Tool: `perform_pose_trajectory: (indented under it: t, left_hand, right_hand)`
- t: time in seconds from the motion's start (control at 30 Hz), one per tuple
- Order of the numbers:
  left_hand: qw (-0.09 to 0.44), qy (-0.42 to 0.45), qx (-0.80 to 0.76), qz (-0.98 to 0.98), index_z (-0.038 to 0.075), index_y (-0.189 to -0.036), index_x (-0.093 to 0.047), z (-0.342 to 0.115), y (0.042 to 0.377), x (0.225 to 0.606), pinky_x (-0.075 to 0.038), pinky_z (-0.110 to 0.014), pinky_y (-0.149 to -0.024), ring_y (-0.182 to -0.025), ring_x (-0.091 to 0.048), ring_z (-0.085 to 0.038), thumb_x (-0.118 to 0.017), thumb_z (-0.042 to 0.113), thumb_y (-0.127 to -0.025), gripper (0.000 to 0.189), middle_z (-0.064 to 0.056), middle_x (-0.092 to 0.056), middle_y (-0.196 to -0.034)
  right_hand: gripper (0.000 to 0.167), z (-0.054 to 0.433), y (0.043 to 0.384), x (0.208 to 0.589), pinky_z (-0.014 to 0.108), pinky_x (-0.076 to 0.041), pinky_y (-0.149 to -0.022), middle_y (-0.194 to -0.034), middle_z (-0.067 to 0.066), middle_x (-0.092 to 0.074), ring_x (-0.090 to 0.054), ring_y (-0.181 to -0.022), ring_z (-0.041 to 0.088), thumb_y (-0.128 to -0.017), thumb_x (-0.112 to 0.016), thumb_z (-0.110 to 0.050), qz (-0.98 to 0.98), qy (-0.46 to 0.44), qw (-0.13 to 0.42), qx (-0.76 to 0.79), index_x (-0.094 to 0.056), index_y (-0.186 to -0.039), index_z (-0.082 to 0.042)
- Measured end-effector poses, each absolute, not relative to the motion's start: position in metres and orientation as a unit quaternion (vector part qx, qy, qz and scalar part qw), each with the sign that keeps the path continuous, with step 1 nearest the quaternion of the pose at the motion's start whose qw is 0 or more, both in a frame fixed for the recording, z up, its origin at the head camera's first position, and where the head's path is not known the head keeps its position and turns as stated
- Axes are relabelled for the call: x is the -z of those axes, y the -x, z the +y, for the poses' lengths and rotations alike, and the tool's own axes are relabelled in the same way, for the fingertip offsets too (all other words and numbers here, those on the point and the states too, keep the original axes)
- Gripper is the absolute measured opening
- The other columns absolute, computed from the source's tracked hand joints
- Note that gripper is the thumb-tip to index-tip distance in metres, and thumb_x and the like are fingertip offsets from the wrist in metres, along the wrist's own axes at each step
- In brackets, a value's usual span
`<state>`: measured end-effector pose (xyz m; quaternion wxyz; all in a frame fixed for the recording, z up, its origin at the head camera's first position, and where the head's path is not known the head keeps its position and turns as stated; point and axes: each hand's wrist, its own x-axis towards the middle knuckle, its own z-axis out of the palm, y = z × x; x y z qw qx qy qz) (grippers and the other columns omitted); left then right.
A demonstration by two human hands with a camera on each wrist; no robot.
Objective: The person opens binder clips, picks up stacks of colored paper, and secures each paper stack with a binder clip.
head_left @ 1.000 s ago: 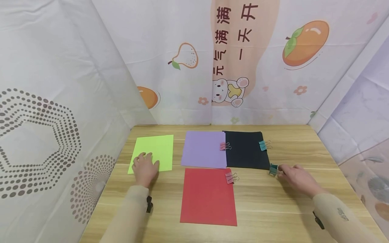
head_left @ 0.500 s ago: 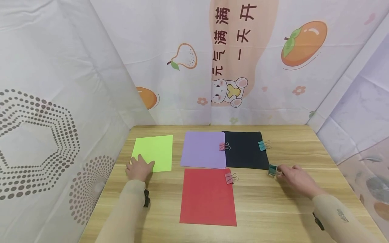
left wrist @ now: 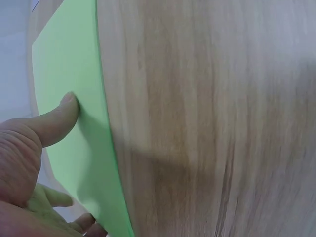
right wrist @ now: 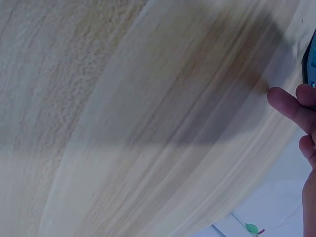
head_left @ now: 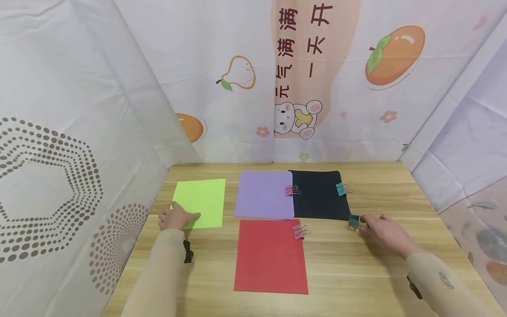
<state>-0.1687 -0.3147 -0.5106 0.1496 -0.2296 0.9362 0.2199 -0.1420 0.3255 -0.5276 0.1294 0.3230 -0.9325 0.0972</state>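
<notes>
A lime-green sheet, perhaps a stack, of square paper (head_left: pixel 203 200) lies at the left of the table in the head view. My left hand (head_left: pixel 174 217) is at its near left corner, thumb stretched over the top. In the left wrist view the fingertips (left wrist: pixel 89 224) are by the paper's edge; whether any reach under it is hidden. My right hand (head_left: pixel 390 233) pinches a dark teal binder clip (head_left: pixel 354 221) by its handles, near the near right corner of the black paper (head_left: pixel 321 193). That clip barely enters the right wrist view.
Purple paper (head_left: pixel 264 193) with a pink binder clip (head_left: pixel 289 190) adjoins the black paper, which carries a teal binder clip (head_left: pixel 341 189). Red paper (head_left: pixel 270 255) with another pink clip (head_left: pixel 298 231) lies nearer. Printed curtains (head_left: pixel 237 119) border the wooden table (head_left: pixel 336 273).
My left hand has slid left from the top of the lime-green paper to its corner, and the paper has shifted slightly toward me. The right hand stays in place with the clip.
</notes>
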Motion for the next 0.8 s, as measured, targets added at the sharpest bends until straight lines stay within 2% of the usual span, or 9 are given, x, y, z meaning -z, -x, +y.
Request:
perform_pose_trajectory:
  t: [0.1, 0.23, 0.37, 0.57, 0.8]
  left_hand:
    - [0.167, 0.229, -0.213, 0.935, -0.02, -0.152, -0.009, -0.316, 0.167, 0.508, -0.03, -0.071, -0.105, -0.127, -0.025, -0.063, -0.069, 0.058, -0.087, 0.118, -0.053, -0.017, -0.14]
    - [0.185, 0.23, -0.214, 0.931, -0.021, -0.144, -0.026, -0.32, 0.167, 0.507, -0.035, -0.066, -0.099, -0.117, -0.029, -0.055, -0.072, 0.055, -0.086, 0.106, -0.048, -0.024, -0.134]
    - [0.198, 0.23, -0.223, 0.927, -0.021, -0.137, -0.034, -0.323, 0.167, 0.503, -0.034, -0.067, -0.1, -0.116, -0.028, -0.055, -0.078, 0.048, -0.084, 0.098, -0.047, -0.024, -0.132]
    - [0.22, 0.22, -0.221, 0.924, -0.023, -0.145, -0.022, -0.324, 0.165, 0.496, -0.027, -0.073, -0.108, -0.132, -0.017, -0.065, -0.081, 0.042, -0.083, 0.108, -0.053, -0.01, -0.144]
    - [0.234, 0.221, -0.223, 0.92, -0.025, -0.147, -0.013, -0.325, 0.16, 0.489, -0.025, -0.074, -0.11, -0.133, -0.018, -0.067, -0.084, 0.041, -0.081, 0.117, -0.053, -0.004, -0.147]
  right_hand:
    - [0.031, 0.324, 0.142, 0.527, 0.037, -0.042, -0.071, -0.074, -0.017, -0.057, -0.047, -0.059, -0.005, -0.081, -0.082, -0.011, -0.933, -0.321, 0.128, -0.097, -0.058, -0.099, -0.013]
    - [0.03, 0.322, 0.143, 0.527, 0.038, -0.043, -0.073, -0.075, -0.015, -0.059, -0.052, -0.06, -0.002, -0.082, -0.082, -0.012, -0.936, -0.316, 0.119, -0.097, -0.058, -0.1, -0.012]
    - [0.029, 0.321, 0.142, 0.526, 0.04, -0.044, -0.076, -0.078, -0.012, -0.063, -0.058, -0.063, 0.003, -0.085, -0.081, -0.013, -0.942, -0.304, 0.099, -0.096, -0.058, -0.102, -0.011]
    - [0.029, 0.322, 0.142, 0.525, 0.039, -0.043, -0.076, -0.079, -0.012, -0.064, -0.057, -0.064, 0.002, -0.085, -0.081, -0.016, -0.943, -0.307, 0.095, -0.09, -0.058, -0.103, -0.011]
    - [0.034, 0.323, 0.142, 0.528, 0.037, -0.043, -0.074, -0.081, -0.006, -0.07, -0.057, -0.062, 0.002, -0.081, -0.083, -0.015, -0.933, -0.325, 0.126, -0.09, -0.06, -0.105, -0.009]
